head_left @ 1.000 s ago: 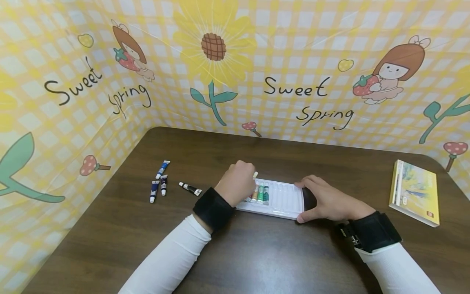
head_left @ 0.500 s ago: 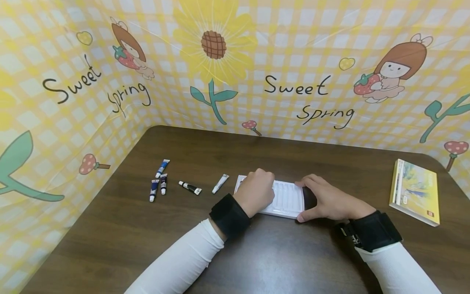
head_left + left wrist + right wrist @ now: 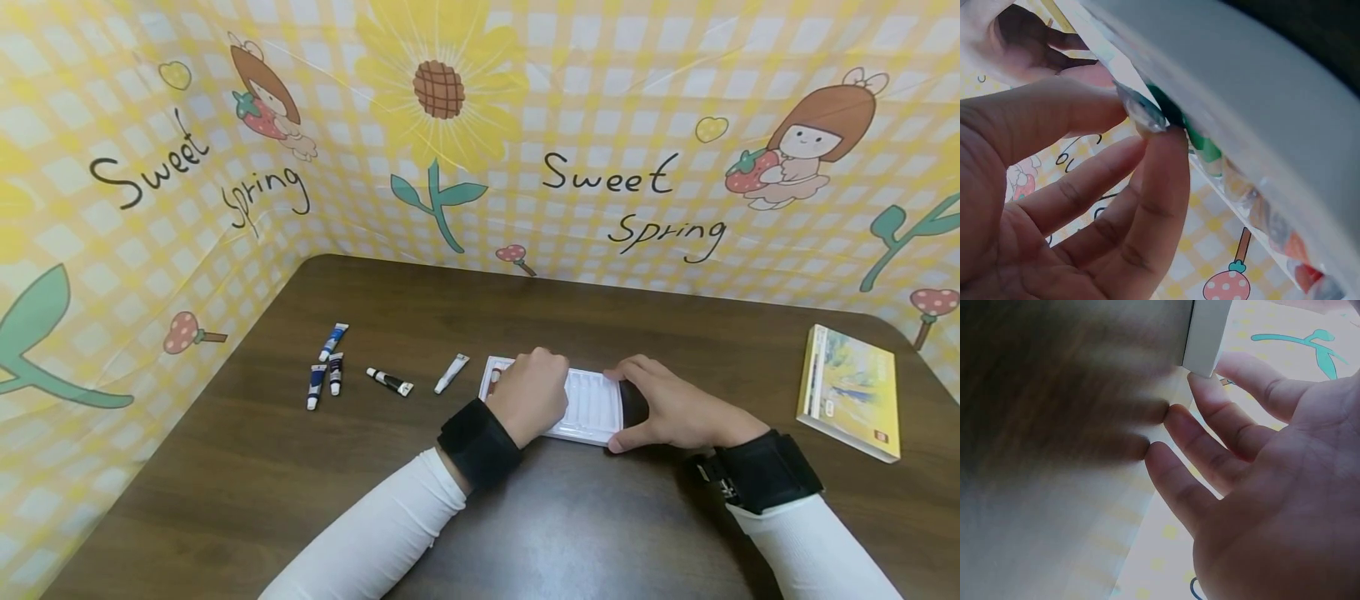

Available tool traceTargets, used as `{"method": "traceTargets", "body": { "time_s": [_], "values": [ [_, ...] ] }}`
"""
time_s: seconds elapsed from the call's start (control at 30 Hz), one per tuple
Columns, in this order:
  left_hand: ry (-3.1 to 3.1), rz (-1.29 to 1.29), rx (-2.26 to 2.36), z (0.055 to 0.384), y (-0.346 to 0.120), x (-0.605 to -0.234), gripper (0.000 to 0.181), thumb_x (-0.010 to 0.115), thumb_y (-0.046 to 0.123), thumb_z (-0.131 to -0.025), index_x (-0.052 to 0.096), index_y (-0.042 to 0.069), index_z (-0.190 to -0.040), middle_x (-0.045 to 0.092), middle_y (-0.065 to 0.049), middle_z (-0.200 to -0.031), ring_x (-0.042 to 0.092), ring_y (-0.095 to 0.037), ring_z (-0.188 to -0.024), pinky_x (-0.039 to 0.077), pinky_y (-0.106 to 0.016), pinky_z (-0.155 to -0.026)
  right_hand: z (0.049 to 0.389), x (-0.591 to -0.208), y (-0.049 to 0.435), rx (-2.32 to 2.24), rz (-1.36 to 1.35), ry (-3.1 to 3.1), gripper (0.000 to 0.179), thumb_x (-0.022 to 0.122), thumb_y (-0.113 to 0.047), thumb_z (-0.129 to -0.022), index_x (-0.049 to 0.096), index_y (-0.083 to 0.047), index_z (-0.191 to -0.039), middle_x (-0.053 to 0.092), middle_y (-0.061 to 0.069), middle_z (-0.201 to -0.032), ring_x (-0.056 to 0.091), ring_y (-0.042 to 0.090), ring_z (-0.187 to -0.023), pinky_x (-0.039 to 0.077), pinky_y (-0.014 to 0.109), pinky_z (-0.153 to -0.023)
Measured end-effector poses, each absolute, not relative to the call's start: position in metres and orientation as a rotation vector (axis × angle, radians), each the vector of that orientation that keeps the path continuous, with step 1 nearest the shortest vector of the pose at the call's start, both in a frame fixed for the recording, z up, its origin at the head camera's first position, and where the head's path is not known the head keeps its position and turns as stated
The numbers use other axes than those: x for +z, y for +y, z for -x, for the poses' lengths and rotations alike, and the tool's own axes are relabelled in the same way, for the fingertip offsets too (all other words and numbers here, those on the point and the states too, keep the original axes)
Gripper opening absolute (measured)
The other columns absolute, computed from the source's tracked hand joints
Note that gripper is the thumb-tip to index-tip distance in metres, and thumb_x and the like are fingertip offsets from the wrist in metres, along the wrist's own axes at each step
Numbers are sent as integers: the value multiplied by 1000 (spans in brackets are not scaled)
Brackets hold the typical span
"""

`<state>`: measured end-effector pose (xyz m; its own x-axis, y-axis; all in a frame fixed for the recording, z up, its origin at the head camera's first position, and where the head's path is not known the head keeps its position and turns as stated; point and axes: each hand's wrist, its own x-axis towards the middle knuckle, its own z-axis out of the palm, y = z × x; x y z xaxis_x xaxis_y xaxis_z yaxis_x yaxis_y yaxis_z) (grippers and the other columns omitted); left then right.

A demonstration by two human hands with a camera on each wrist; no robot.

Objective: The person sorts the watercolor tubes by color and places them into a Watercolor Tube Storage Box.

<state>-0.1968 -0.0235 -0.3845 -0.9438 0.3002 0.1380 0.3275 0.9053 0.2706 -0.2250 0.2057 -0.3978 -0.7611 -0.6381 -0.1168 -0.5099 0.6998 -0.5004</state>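
In the head view my left hand [image 3: 531,392] is over the middle of a white plastic paint tray [image 3: 592,408] and hides most of the tubes in it. The left wrist view shows the thumb and index finger pinching the end of a small dark green paint tube [image 3: 1142,114]. Green, orange and red tubes lie in a row beside it in the tray. My right hand [image 3: 667,408] grips the tray's right end, thumb at the near corner and fingertips at the far one. Empty slots show in the tray's right half.
A white paint tube [image 3: 452,374] lies just left of the tray. Farther left are a black tube [image 3: 389,382] and several blue and dark tubes [image 3: 316,387]. A yellow-covered box or book [image 3: 851,392] lies at the right. A patterned cloth [image 3: 600,125] rises behind the table.
My left hand has moved right along the tray onto the green tubes. The white tube now shows on the table where that hand was. My right hand has kept its hold.
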Motion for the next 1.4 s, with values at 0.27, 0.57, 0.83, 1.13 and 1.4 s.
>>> {"method": "traceTargets", "body": {
  "time_s": [0.27,0.57,0.83,1.13,1.4],
  "values": [
    [-2971,505,-406,194,-17,-386,14,66,6,-94,80,3,-93,71,-12,-93,75,-27,-76,59,-40,-55,226,-399,208,-656,898,2627,95,90,-55,-76,52,-2,-145,52,17,-144,50,34,-129,44,58,-108],
    [-3005,491,-305,193,-17,-387,22,83,26,-90,81,6,-98,74,-11,-93,74,-25,-82,60,-40,-61,225,-401,208,-649,908,2632,95,90,-56,-77,52,-2,-146,52,17,-144,50,34,-128,45,58,-108],
    [-3047,577,-241,195,-22,-386,22,81,28,-92,81,7,-98,75,-10,-94,74,-24,-85,62,-39,-67,226,-400,207,-649,918,2629,95,90,-56,-77,52,-2,-146,52,16,-143,50,34,-129,45,57,-108],
    [-3193,681,-301,202,-29,-380,20,79,27,-96,79,7,-98,76,-8,-97,65,-17,-79,56,-34,-65,226,-400,208,-655,901,2617,95,89,-56,-77,51,-3,-146,51,16,-145,49,34,-130,45,58,-109],
    [-3192,729,-206,202,-32,-379,17,76,26,-97,79,10,-102,74,-7,-105,69,-21,-92,60,-42,-74,226,-400,207,-660,889,2619,95,89,-56,-77,51,-3,-147,51,16,-145,49,34,-130,44,58,-109]
  ]
}}
